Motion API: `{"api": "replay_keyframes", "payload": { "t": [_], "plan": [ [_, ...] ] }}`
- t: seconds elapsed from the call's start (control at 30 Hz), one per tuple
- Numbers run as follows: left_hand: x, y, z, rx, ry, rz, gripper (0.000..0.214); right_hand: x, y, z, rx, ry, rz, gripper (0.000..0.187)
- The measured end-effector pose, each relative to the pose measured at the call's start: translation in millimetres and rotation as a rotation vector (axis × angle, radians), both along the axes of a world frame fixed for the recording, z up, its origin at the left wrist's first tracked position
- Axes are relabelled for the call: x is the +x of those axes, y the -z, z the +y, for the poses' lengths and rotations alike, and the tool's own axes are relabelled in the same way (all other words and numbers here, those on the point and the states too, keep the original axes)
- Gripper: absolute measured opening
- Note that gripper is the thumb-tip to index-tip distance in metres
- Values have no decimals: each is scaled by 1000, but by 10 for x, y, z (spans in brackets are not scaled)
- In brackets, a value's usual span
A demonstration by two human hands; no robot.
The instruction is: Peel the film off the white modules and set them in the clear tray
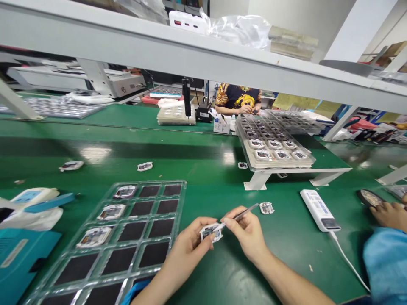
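Note:
My left hand (189,241) pinches a small white square part (210,231) just above the green table. My right hand (246,231) grips metal tweezers (243,214), their tip touching that part. To the left lies a clear plastic tray (176,220) with dark pockets; three pockets in its left column hold similar parts (111,211). One more small part (266,207) lies on the table just right of my hands.
A white power bank (319,209) with a cable lies at right. A raised stack of filled trays (275,146) stands behind. Loose parts (144,166) dot the table. A teal device (19,254) sits at left. Another person's hand (388,214) is at far right; a person sits opposite.

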State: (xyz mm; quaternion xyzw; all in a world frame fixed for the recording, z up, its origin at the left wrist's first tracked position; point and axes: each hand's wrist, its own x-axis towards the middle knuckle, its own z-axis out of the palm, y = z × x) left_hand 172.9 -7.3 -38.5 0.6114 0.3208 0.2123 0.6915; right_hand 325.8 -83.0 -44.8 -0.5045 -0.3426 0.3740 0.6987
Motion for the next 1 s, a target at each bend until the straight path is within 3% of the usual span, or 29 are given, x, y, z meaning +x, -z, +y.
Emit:
{"api": "replay_keyframes", "payload": {
  "t": [0.5, 1.0],
  "plan": [
    [3, -73, 0, -14, -1, -31, 32, 2, 23, -14, 37, 22, -24, 13],
    [11, -119, -18, -51, -73, 42, 36, -33, 25, -43, 29, 88, -247, 5]
  ]
}}
